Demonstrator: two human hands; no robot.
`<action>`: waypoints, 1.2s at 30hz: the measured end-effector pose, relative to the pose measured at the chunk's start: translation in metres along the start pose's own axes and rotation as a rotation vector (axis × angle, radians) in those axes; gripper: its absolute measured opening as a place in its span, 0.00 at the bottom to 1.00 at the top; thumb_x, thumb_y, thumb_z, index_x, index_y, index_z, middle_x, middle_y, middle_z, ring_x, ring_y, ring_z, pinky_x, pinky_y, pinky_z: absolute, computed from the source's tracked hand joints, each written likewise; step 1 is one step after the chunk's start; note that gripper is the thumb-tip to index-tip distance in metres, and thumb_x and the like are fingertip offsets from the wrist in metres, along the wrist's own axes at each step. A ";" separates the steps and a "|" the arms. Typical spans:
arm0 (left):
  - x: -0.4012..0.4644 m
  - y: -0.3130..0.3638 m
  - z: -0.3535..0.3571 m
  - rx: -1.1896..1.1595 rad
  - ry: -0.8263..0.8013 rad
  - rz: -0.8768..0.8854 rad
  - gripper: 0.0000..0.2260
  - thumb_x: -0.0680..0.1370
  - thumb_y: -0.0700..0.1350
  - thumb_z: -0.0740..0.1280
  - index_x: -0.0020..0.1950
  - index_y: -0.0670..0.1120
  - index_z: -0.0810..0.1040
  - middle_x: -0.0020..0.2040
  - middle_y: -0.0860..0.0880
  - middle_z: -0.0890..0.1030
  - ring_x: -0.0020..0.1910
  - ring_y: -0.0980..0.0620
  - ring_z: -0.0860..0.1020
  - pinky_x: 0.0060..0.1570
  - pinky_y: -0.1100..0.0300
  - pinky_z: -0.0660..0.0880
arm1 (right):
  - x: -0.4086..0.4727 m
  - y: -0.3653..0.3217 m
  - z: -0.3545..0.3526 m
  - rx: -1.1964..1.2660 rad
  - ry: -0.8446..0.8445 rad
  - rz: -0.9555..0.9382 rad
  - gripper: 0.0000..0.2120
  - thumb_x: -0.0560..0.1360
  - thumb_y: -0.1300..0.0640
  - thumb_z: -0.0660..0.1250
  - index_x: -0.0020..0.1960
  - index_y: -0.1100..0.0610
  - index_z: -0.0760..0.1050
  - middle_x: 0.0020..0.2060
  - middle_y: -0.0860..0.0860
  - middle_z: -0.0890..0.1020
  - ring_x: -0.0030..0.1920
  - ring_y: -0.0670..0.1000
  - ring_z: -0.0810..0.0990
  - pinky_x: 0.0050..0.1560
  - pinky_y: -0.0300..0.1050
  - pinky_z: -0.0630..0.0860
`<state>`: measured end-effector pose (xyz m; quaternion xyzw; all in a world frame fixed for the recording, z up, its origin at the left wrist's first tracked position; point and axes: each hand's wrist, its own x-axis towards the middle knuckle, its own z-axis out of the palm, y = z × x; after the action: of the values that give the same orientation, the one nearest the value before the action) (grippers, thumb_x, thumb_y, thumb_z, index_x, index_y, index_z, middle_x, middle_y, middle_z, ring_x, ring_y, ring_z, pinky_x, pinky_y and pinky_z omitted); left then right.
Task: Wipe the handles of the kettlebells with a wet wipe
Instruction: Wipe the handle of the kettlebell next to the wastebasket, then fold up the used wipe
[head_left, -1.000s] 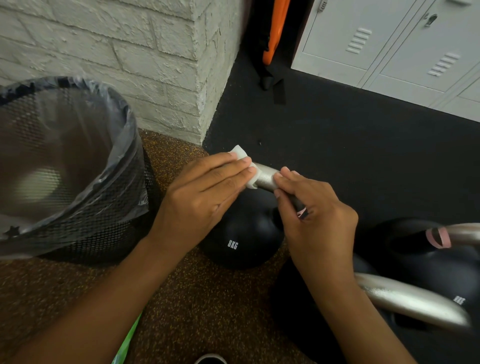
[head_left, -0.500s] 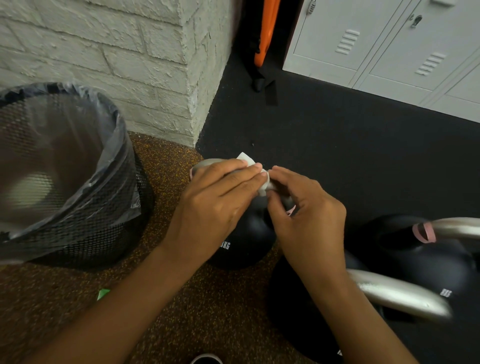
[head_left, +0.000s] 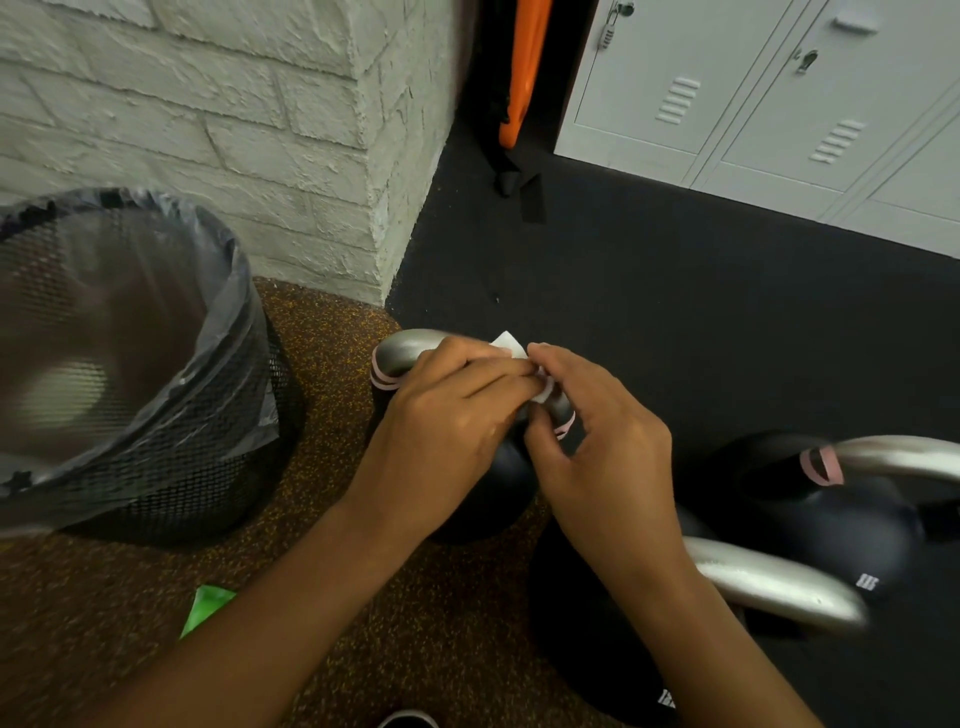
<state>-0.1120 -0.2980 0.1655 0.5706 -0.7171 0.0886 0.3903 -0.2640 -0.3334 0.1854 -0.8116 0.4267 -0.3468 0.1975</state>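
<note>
A black kettlebell (head_left: 493, 493) stands on the floor at centre, its silver handle (head_left: 405, 348) arching over it with pink bands at the ends. A white wet wipe (head_left: 506, 344) is wrapped over the handle's right part. My left hand (head_left: 447, 415) lies over the handle and grips the wipe against it. My right hand (head_left: 597, 426) pinches the wipe's right edge at the handle's right bend. Two more black kettlebells with silver handles (head_left: 769, 582) (head_left: 904, 452) stand at the right.
A black mesh bin (head_left: 156, 467) with a clear liner stands at the left on brown speckled flooring. A white brick pillar (head_left: 311, 156) rises behind it. Grey lockers (head_left: 779, 104) line the far right. A green scrap (head_left: 205, 608) lies near my left arm.
The wipe and both hands have slid from the handle's left part to its right bend, baring the left end with its pink band. The view has shifted slightly.
</note>
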 end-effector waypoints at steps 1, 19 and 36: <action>0.001 0.001 -0.002 -0.030 0.020 -0.036 0.08 0.80 0.38 0.71 0.58 0.42 0.85 0.57 0.49 0.85 0.58 0.50 0.80 0.61 0.56 0.77 | 0.000 -0.002 -0.001 0.012 -0.001 0.002 0.23 0.74 0.66 0.74 0.68 0.56 0.78 0.63 0.50 0.82 0.63 0.45 0.79 0.58 0.17 0.64; 0.016 0.056 -0.091 -0.827 0.225 -0.785 0.10 0.76 0.43 0.74 0.54 0.48 0.78 0.44 0.49 0.87 0.45 0.52 0.86 0.47 0.54 0.82 | -0.003 -0.080 -0.047 0.420 -0.088 0.127 0.14 0.76 0.56 0.74 0.61 0.48 0.80 0.55 0.42 0.82 0.57 0.44 0.82 0.54 0.41 0.82; -0.003 0.062 -0.206 -0.800 0.117 -0.809 0.07 0.76 0.42 0.75 0.52 0.48 0.82 0.48 0.49 0.87 0.47 0.52 0.85 0.38 0.58 0.80 | 0.009 -0.181 -0.089 0.830 -0.219 0.239 0.07 0.78 0.65 0.70 0.54 0.58 0.83 0.44 0.53 0.87 0.45 0.51 0.86 0.45 0.42 0.83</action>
<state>-0.0723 -0.1572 0.3235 0.6017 -0.3965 -0.3148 0.6178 -0.2246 -0.2422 0.3611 -0.6405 0.3186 -0.3753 0.5894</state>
